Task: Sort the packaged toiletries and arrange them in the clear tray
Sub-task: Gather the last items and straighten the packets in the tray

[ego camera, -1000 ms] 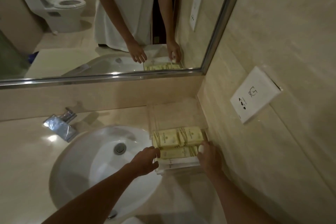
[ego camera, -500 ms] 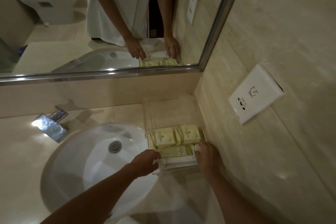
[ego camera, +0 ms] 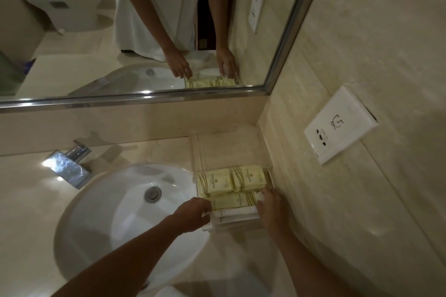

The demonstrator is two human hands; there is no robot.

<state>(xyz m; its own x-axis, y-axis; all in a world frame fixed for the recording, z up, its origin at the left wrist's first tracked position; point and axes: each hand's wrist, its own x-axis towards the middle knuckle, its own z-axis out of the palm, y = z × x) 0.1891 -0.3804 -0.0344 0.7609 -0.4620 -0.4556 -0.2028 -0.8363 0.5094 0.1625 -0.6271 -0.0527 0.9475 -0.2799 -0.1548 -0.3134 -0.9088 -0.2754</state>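
**A:** What's changed for us in the last second?

**B:** Hardly anything. Our left hand [ego camera: 193, 212] has stayed at the 9 o'clock edge of the clear tray [ego camera: 231, 149], and our right hand [ego camera: 271, 210] at its 3 o'clock edge. The packets lie just as they did.

**A:** So where do the toiletries stand?

**B:** All are in the tray, which sits at 3 o'clock from the sink [ego camera: 115, 212], tucked into the wall corner. Two yellow packets [ego camera: 217, 183] lie side by side, and a third yellow packet [ego camera: 231, 201] lies crosswise at their 6 o'clock. The white sachets [ego camera: 231, 216] are stacked at 6 o'clock of that. The far half, toward 12, holds nothing. We'd judge we're squaring up the near rows, not adding new ones.

**A:** And our grips?

**B:** The right hand pinches a small white piece [ego camera: 260, 196] at its fingertips. The left hand's fingers curl over the sachets' 9 o'clock ends, but the tips are hidden, so we cannot tell whether it grasps them or only nudges them.

**A:** What else is unclear?

**B:** The tray's transparent walls barely show. We can't count the sachets in their pile, and the packet print is too small to read. The mirror [ego camera: 144, 31] at 12 o'clock repeats the scene dimly and settles nothing.
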